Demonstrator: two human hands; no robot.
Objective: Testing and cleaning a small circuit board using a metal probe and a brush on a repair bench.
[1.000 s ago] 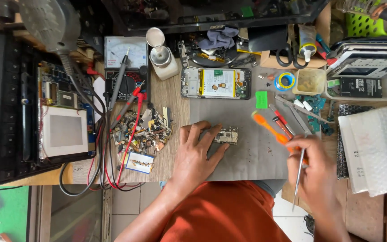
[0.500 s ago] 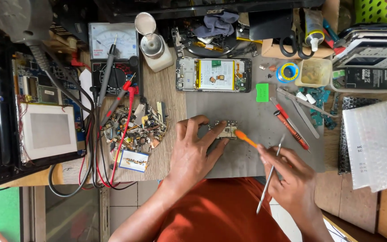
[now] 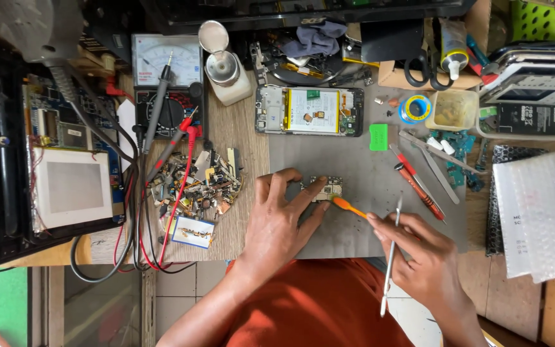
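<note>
Nearest the camera, over the orange lap, the right hand (image 3: pixel 422 260) is closed around two tools at once: an orange-tipped brush (image 3: pixel 349 207) pinched at the fingertips, and a slim pair of metal tweezers (image 3: pixel 390 257) lying along the palm, their points aimed up the bench. Just to its left, the left hand (image 3: pixel 277 222) lies spread on the grey work mat (image 3: pixel 354 160), fingers splayed and pressing down on a small circuit board (image 3: pixel 325 188); thumb and forefinger touch its edges and pin it flat rather than gripping it. The brush tip touches the board's lower right corner.

Beside the left hand, on the wooden bench top, sits a heap of scrap metal shields and small parts (image 3: pixel 197 186), with red and black probe leads (image 3: pixel 178 154) trailing across it. To the right of the mat lie a red-handled screwdriver (image 3: pixel 415 183) and spare tweezers (image 3: pixel 435 168), near a green sticky pad (image 3: pixel 378 137).

Farther back, an opened phone (image 3: pixel 308 110) lies face down with its battery showing. Left of it stand a pump bottle (image 3: pixel 225 67) and an analogue multimeter (image 3: pixel 165 77); right of it, a blue solder reel (image 3: pixel 415 109) and a clear tub (image 3: pixel 454 109).
</note>
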